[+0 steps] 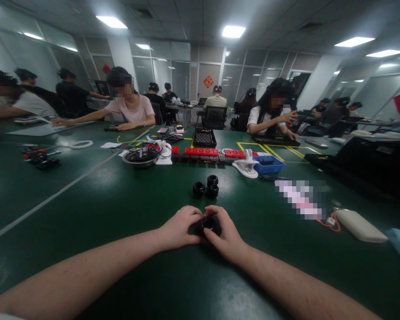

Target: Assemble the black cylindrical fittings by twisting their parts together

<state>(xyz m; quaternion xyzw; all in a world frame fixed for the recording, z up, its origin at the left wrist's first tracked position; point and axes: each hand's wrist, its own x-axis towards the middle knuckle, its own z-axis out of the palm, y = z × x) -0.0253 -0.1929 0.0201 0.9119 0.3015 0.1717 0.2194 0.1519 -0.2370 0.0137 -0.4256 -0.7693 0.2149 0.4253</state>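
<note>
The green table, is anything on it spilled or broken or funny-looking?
Nothing stands out as spilled or broken. Three black rings sit close together on the green table, just beyond the left hand and right hand, which hold another black piece. Small damage farther off would be hard to see.

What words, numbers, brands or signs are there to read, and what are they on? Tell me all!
None can be read clearly.
Red diamond sign on the pale panel at the back: markings too blurred to read.
Row of red pieces on the table: marks too small to read.
Black round piece at the hands: no lettering I can make out.
</note>
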